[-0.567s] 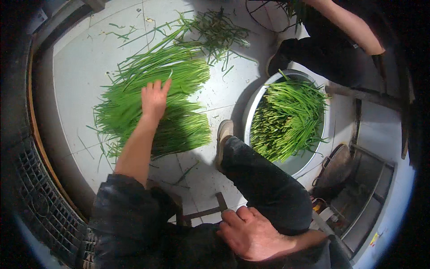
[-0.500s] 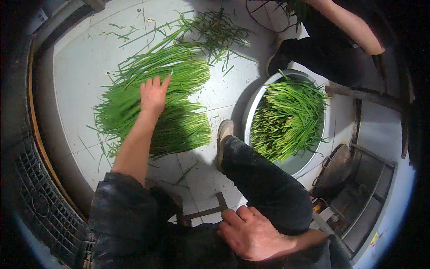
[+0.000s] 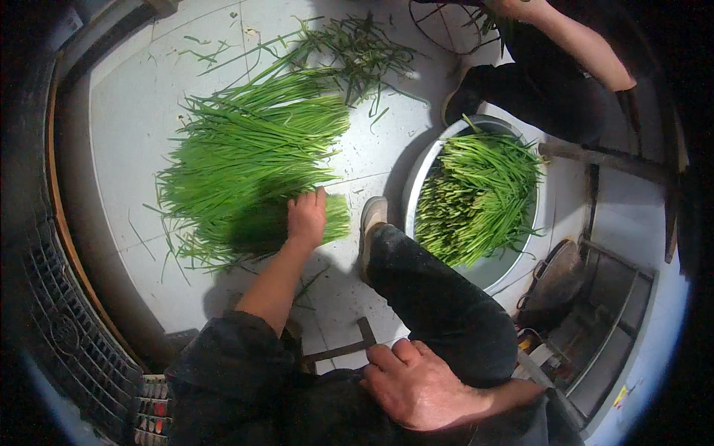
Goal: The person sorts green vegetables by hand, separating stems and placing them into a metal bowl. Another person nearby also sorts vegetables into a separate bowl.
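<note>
Long green garlic chives (image 3: pixel 253 141) lie in a broad, roughly aligned layer on the tiled floor, pale stem ends toward the right. My left hand (image 3: pixel 306 221) rests on the near part of this layer, close to the stem ends. Its fingers are slightly apart and grip no bunch that I can see. Against my lap lies my right hand (image 3: pixel 420 386), back up, its fingers curled in and nothing visible in them. To the right, a large round metal basin (image 3: pixel 487 276) holds many more chives (image 3: pixel 483 193), some hanging over its rim.
Loose, darker chive scraps (image 3: pixel 364 56) are heaped at the far side. Another person's arm (image 3: pixel 584 44) and dark-clothed leg show at the far right. My shoe (image 3: pixel 374 212) stands between chives and basin. A black plastic crate (image 3: pixel 82 334) lines the left; a metal rack (image 3: pixel 606 327) stands right.
My left hand has moved nearer and to the right, from the middle of the chives to the near stem ends. My right hand has stayed put. The other person's arm has shifted slightly.
</note>
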A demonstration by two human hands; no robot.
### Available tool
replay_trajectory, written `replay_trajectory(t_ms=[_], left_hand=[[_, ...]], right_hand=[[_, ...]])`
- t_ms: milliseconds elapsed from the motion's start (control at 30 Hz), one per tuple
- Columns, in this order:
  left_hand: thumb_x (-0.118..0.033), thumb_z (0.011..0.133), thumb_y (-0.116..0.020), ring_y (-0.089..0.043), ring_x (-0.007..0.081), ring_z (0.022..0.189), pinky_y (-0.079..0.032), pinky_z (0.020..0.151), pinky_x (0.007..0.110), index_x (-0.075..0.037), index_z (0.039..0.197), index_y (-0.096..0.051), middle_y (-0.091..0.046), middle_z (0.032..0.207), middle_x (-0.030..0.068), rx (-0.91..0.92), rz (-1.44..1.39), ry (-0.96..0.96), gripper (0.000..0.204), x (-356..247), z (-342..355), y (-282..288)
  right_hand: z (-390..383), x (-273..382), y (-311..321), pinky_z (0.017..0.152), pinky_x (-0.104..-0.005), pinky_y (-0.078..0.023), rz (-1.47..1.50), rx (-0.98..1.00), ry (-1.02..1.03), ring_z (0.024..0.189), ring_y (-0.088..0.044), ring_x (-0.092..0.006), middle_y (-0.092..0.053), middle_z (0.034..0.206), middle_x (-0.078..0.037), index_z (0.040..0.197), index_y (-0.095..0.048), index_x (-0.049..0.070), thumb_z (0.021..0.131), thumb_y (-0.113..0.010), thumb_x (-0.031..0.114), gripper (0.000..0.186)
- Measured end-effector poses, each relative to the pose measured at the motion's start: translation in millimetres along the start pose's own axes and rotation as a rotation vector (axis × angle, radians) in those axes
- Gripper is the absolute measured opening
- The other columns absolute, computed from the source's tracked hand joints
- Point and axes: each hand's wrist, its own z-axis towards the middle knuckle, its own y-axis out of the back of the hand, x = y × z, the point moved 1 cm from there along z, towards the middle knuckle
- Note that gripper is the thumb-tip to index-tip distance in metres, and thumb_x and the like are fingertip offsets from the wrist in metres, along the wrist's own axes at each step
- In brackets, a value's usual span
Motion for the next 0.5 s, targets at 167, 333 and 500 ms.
replay_trajectory(t_ms=[167,333,500], left_hand=[[-0.027,0.063,-0.075,-0.055,0.0321,0.089,-0.040,0.084,0.048,-0.004,0.121,-0.050,-0.056,0.091,0.0134,0.030,-0.040,-0.075,0.067,1,2,21],[-0.036,0.057,-0.081,-0.061,0.0329,0.092,-0.047,0.082,0.038,-0.005,0.107,-0.062,-0.064,0.101,0.0167,0.281,-0.453,0.103,0.062,28,12,59],[-0.032,0.062,-0.081,-0.061,0.0247,0.090,-0.046,0.082,0.034,-0.005,0.107,-0.061,-0.064,0.101,0.0131,0.305,-0.629,0.076,0.056,52,13,81]], right_hand=[[-7,1,-1,0.072,-0.0355,-0.041,-0.002,0.032,-0.011,0.081,-0.047,-0.0243,-0.051,0.100,-0.011,0.090,-0.057,0.003,0.080,-0.057,0.019,0.019],[-16,4,-9,0.073,-0.0355,-0.042,-0.019,0.089,-0.023,0.082,-0.048,-0.0242,-0.051,0.100,-0.009,0.092,-0.057,0.006,0.081,-0.054,0.022,0.020],[-26,8,-13,0.072,-0.0348,-0.042,-0.055,0.056,0.057,0.083,-0.048,-0.0228,-0.051,0.098,-0.007,0.092,-0.057,0.007,0.081,-0.054,0.021,0.019]])
